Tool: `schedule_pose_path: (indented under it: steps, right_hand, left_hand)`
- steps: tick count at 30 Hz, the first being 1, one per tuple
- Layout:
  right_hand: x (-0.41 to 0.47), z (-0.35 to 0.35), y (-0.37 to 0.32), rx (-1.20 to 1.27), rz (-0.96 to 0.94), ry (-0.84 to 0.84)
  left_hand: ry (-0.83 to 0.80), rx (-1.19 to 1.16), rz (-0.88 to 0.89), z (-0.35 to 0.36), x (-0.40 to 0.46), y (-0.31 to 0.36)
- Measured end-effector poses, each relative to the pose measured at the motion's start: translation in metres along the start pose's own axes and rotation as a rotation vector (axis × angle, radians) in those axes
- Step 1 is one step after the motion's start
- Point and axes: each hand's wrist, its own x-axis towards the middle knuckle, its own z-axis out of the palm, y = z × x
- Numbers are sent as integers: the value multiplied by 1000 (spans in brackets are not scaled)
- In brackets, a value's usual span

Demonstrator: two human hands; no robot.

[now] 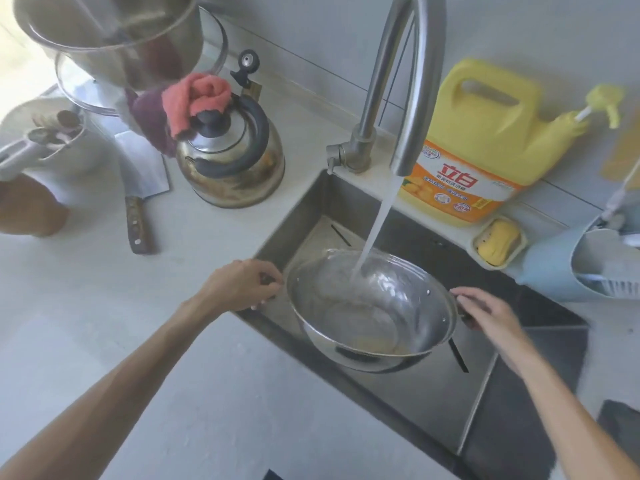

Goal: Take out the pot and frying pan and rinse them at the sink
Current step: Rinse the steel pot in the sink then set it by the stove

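Sink (304, 209): pot (372, 311) under running faucet (401, 84)

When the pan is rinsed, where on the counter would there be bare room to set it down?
The widest bare patch of counter lies left of the sink, in front of the cleaver and kettle. Behind those it is crowded. The ledge behind the sink holds the detergent jug and soap dish.

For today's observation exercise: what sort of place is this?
Most likely a home kitchen: a steel sink with running faucet, a kettle on the counter, and a dish soap jug.
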Motion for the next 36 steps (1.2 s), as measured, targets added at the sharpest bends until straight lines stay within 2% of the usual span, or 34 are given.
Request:
schedule_pose_path:
  steps: [3, 5, 8, 11, 15, 19, 22, 25, 28, 31, 34, 36]
  right_hand:
    - [-4, -27, -30, -104, -125, 44]
    - [-7, -34, -43, -115, -199, 73]
    - [-9, -33, -43, -76, -282, 90]
    - [-7, -24, -22, -7, -282, 139]
    - [-6, 7, 15, 136, -129, 154]
    - [-4, 49, 36, 296, 71, 21]
    - [-3, 61, 45, 337, 163, -104]
    - [-2, 45, 37, 275, 133, -62]
    - [-2, 12, 7, 158, 22, 22]
    - [-1, -18, -23, 38, -121, 55]
    - [-6, -32, -48, 9, -259, 102]
    - [-9, -37, -59, 29, -343, 132]
  left_hand:
    - [-151, -118, 3, 36, 7, 1]
    - [-140, -166, -3, 54, 13, 4]
    - [38, -295, -50, 69, 21, 4]
    - [246, -350, -47, 67, 17, 6]
    - [465, -241, 138, 35, 2, 10]
    - [573, -160, 210, -9, -12, 25]
    - [508, -120, 112, -28, -10, 31]
    - [351, -90, -20, -23, -7, 19]
    - [136, -73, -102, 5, -2, -1]
    - [-24, -101, -98, 40, 4, -6]
    - [-76, -222, -62, 67, 11, 1]
    - [-36, -327, -52, 77, 16, 6]
